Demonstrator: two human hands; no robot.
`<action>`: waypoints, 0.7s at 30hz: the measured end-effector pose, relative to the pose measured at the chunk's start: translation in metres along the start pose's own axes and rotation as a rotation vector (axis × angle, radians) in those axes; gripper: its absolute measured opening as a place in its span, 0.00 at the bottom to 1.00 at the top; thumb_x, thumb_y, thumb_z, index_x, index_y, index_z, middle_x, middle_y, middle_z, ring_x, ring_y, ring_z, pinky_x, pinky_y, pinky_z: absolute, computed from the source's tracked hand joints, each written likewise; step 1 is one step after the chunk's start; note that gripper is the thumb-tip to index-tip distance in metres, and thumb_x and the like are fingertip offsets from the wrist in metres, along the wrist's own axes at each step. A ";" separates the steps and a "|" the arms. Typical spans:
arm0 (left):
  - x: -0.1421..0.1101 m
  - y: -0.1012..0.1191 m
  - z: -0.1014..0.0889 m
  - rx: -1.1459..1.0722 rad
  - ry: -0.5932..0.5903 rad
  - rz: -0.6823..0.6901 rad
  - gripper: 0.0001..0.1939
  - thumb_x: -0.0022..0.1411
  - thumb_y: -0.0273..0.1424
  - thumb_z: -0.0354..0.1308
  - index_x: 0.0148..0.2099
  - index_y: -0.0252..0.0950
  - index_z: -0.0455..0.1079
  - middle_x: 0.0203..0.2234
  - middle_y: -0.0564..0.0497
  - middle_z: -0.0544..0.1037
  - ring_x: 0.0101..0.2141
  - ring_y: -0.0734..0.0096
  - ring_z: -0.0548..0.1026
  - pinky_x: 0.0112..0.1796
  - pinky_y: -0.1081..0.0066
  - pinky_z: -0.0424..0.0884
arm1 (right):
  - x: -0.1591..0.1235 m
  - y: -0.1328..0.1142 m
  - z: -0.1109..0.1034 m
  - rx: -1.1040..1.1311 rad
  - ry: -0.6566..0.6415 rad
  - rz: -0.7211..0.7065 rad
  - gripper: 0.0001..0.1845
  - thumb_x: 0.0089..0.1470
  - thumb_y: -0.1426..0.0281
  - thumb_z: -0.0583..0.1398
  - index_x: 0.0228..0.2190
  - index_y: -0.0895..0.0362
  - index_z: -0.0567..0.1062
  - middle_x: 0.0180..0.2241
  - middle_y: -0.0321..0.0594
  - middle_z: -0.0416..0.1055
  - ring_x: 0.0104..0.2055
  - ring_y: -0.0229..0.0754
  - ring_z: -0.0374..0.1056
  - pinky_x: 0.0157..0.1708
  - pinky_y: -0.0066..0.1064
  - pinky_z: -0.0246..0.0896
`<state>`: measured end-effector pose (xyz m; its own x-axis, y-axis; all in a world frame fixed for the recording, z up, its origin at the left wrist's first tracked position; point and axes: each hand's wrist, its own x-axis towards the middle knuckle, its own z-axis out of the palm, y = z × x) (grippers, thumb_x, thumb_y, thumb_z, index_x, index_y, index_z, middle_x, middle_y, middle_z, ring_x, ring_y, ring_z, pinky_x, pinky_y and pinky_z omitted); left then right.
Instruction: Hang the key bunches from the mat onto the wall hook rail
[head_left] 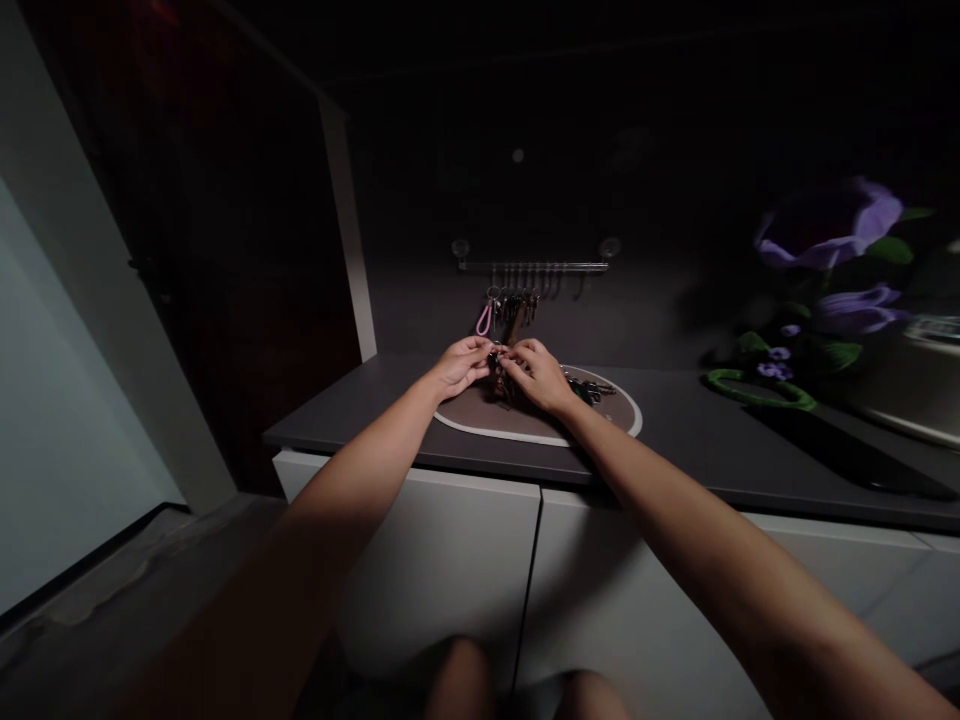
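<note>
Above an oval mat with a white rim, my left hand and my right hand meet at the fingertips. Both are closed on a small bunch of keys, dark and partly hidden by the fingers. More keys lie on the mat just right of my right hand. Behind the hands, a rail on the wall carries a row of hooks. Several keys hang from it, along with a pink strap at the left.
The dark countertop runs above white cabinet doors. To the right stand purple flowers, a green ring, a flat black object and a pale container. A dark door is at left.
</note>
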<state>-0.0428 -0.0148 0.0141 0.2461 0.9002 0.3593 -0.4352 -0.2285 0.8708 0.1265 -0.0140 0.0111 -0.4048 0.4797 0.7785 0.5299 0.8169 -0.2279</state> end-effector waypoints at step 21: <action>-0.002 -0.001 0.008 0.033 -0.019 -0.025 0.18 0.39 0.31 0.68 0.32 0.32 0.67 0.28 0.54 0.73 0.30 0.80 0.71 0.34 0.76 0.66 | 0.001 -0.006 -0.007 0.155 0.140 0.078 0.11 0.52 0.64 0.55 0.30 0.56 0.73 0.32 0.41 0.65 0.35 0.38 0.62 0.36 0.30 0.58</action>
<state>-0.0357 -0.0197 0.0148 0.2726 0.8987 0.3436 -0.4000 -0.2189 0.8900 0.1279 -0.0206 0.0171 -0.2541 0.5028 0.8262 0.4306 0.8237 -0.3689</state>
